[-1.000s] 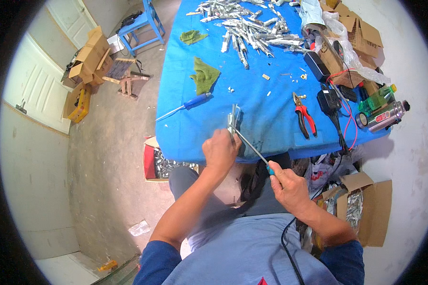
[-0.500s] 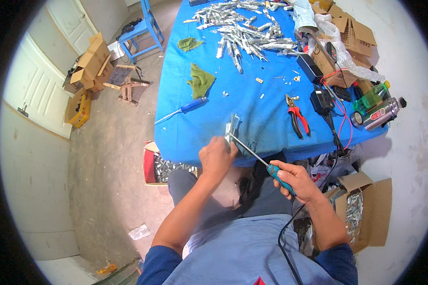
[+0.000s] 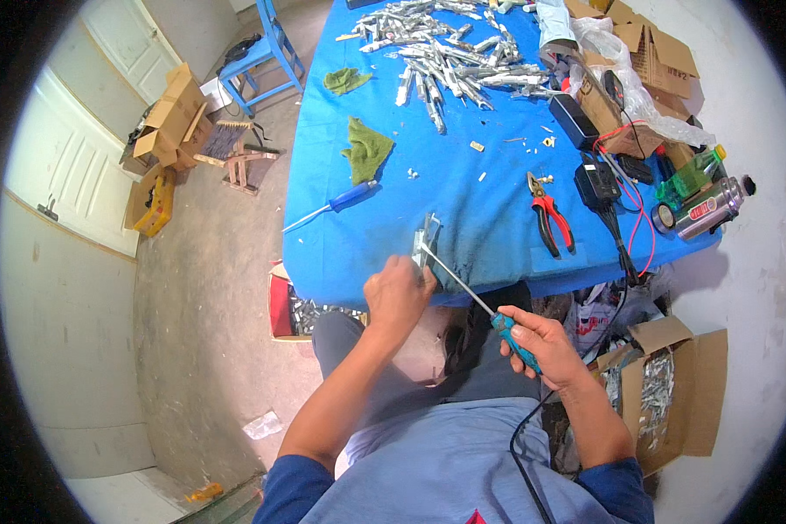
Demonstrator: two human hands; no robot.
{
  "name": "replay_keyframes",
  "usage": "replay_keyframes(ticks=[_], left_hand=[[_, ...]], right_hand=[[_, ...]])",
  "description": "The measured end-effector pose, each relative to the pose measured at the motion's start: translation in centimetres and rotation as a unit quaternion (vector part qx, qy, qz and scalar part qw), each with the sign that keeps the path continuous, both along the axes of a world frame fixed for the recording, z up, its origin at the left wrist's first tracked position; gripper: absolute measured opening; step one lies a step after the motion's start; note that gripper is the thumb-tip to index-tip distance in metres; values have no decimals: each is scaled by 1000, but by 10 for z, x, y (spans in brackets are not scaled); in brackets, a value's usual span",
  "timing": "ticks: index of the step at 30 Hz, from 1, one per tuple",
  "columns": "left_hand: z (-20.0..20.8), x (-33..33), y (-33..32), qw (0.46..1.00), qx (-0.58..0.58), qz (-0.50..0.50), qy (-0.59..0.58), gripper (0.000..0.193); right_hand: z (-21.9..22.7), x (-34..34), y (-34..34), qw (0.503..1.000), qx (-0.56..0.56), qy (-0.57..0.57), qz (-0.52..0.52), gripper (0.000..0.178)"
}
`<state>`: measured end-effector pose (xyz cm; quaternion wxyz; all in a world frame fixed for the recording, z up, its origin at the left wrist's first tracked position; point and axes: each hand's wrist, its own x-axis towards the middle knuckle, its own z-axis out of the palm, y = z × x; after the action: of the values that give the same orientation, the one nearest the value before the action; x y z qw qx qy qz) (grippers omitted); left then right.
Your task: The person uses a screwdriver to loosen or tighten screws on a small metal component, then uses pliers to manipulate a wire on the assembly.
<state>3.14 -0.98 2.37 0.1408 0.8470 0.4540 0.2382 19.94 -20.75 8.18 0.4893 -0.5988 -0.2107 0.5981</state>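
Near the table's front edge, my left hand (image 3: 399,293) is closed around the lower end of a small, narrow metal part (image 3: 421,244). A bent metal piece sticks out at its far end. In my right hand (image 3: 546,345) is a screwdriver (image 3: 465,286) with a teal and black handle and a long thin shaft. Its shaft slants up and left, and the tip meets the metal part just beyond my left fingers. Exactly where the tip touches is too small to make out. My fingers hide the part's near end.
Many similar metal parts (image 3: 450,65) lie heaped on the blue-covered table (image 3: 463,192). A blue screwdriver (image 3: 332,206), green cloth (image 3: 367,148), red-handled pliers (image 3: 550,214), black adapter (image 3: 596,185) and metal flask (image 3: 707,210) surround the work. Boxes of metal pieces (image 3: 301,314) stand below; a black cord (image 3: 520,432) crosses my lap.
Both hands stay nearly in place with the screwdriver tip on the metal part. The left hand, blurred before, is now sharper. The view has shifted slightly.
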Motion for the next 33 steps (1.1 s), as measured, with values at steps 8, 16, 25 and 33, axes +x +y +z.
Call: replay_keyframes(ticks=[8, 16, 25, 33], left_hand=[[0, 3, 0, 1000, 10, 7, -4, 27], [4, 1, 4, 1000, -19, 1, 15, 31], [4, 5, 6, 999, -31, 10, 22, 35], [8, 6, 5, 998, -43, 20, 29, 33]], right_hand=[[-2, 3, 2, 997, -13, 70, -16, 42], [4, 14, 14, 997, -32, 73, -2, 43], [16, 25, 32, 984, -18, -147, 97, 42], [23, 24, 35, 981, -27, -155, 116, 43]])
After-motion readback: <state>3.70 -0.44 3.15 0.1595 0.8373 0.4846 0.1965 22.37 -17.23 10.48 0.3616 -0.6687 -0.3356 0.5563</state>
